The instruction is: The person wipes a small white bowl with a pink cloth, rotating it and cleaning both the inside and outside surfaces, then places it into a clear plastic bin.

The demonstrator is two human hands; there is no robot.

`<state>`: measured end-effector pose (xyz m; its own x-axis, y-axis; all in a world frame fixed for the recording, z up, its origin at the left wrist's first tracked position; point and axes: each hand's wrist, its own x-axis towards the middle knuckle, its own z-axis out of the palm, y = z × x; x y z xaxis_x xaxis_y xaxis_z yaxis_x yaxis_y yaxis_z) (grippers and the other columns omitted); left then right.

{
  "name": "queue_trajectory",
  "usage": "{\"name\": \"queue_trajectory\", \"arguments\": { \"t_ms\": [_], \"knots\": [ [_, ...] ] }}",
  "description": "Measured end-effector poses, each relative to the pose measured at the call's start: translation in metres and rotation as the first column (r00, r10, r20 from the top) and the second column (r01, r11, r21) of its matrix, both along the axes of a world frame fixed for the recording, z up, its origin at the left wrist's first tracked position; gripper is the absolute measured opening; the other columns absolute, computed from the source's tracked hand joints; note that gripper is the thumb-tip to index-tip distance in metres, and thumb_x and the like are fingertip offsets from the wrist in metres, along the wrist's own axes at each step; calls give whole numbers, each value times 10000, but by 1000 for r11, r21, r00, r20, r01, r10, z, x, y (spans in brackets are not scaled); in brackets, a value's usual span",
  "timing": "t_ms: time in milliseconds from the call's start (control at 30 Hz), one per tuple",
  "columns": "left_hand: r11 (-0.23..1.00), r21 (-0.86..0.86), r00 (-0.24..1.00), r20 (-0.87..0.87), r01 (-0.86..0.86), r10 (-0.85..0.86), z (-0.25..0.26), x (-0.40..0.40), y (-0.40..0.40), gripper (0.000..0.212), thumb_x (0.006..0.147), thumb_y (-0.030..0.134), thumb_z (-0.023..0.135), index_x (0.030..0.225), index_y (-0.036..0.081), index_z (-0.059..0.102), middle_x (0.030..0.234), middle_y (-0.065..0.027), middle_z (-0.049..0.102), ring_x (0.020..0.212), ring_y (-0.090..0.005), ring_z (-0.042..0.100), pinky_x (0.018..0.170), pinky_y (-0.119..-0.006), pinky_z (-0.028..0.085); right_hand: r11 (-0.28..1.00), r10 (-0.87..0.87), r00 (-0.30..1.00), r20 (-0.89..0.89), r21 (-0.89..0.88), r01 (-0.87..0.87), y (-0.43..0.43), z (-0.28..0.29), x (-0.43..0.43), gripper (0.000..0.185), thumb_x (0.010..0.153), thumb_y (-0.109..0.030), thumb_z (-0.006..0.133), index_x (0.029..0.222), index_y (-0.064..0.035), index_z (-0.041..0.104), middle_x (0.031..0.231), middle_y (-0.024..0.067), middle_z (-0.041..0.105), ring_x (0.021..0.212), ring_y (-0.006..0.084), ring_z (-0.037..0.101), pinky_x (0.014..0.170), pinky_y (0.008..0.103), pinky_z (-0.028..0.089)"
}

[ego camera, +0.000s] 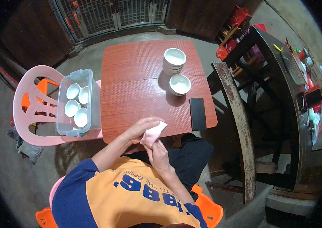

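At the near edge of the table, my left hand grips a pale pink cloth or tissue from the left. Its lower end is pinched in the fingers of my right hand, closer to my body. Whether anything is wrapped inside the cloth cannot be seen. Beyond my hands, a short stack of white bowls stands on the tabletop, with a taller stack of white bowls just behind it. A black smartphone lies near the table's right front corner.
A pink plastic chair left of the table bears a clear plastic bin with several white cups or small bowls. On the right stand a worn wooden bench and a dark table with a basket.
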<state>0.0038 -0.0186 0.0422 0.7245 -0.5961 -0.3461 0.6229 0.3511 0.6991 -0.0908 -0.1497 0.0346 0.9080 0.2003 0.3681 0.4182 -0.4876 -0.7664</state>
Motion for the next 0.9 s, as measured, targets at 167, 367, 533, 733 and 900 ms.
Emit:
{"name": "queue_trajectory", "arguments": {
  "t_ms": [167,367,533,733,900],
  "knots": [
    [990,-130,914,-406,-50,-7,-9,-6,-1,288,879,243,613,1059,21,576,938,-123,640,840,-204,634,667,-313,573,993,109,994,31,-39,-108,-3,3,0,384,822,-117,642,1138,68,523,1002,267,584,988,422,562,923,456,431],
    [993,16,967,-225,-119,119,-7,-10,-6,289,901,259,555,1091,42,567,967,-102,624,831,-190,614,765,-329,546,986,56,988,143,-166,-32,-2,-9,8,418,914,-262,517,1161,75,517,1072,265,562,1053,440,517,988,501,354],
    [981,15,976,105,-193,190,0,-14,-10,338,907,271,489,1145,36,532,1027,-100,590,908,-159,591,785,-292,511,335,330,845,-420,889,311,6,4,2,402,993,-277,393,1213,40,510,1166,139,567,1094,217,547,926,380,437],
    [988,35,989,11,-148,148,-6,-5,-19,333,922,280,467,1135,35,541,991,-97,613,869,-170,606,781,-299,518,887,-164,938,-305,370,275,8,12,1,239,953,-177,501,875,31,588,788,138,625,710,196,633,617,348,481],
    [976,192,979,193,-106,69,-6,-1,-19,299,904,251,518,1108,39,575,946,-77,627,837,-168,607,767,-275,502,941,-182,934,-308,222,256,6,10,-5,250,944,-162,521,852,58,597,762,184,648,640,276,639,543,318,462]
  ]
}}
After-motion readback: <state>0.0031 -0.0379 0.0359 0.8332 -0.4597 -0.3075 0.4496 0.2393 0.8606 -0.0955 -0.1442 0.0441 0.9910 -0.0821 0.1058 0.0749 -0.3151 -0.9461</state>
